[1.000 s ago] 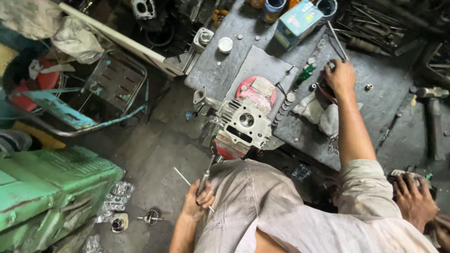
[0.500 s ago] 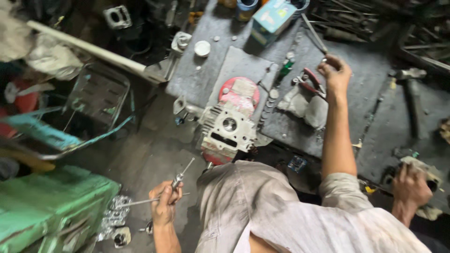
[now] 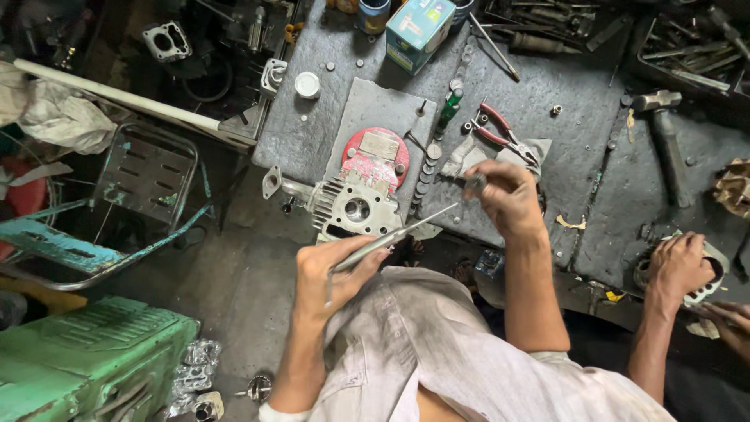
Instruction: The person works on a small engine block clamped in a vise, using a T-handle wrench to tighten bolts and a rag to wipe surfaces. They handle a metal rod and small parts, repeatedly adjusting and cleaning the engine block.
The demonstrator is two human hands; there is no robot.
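Note:
My left hand (image 3: 332, 273) grips a long thin metal rod tool (image 3: 394, 238) that slants up toward the right, just below an engine cylinder head (image 3: 355, 205) with a red round cover (image 3: 375, 152) behind it. My right hand (image 3: 508, 195) is closed around a small dark tool (image 3: 462, 180) over the grey workbench (image 3: 578, 156), next to a crumpled rag. Red-handled pliers (image 3: 500, 134) lie just beyond that hand.
Another person's hand (image 3: 678, 266) holds a round metal part at the right. A hammer (image 3: 666, 141), a blue-green box (image 3: 418, 31), a white cap (image 3: 307, 84), a green screwdriver (image 3: 449, 109) and small bolts lie on the bench. A green machine (image 3: 86, 359) and metal stool (image 3: 144, 176) stand left.
My left hand rose from the floor up to the cylinder head, carrying the rod. My right hand drew back from the pliers toward me, now holding a small tool.

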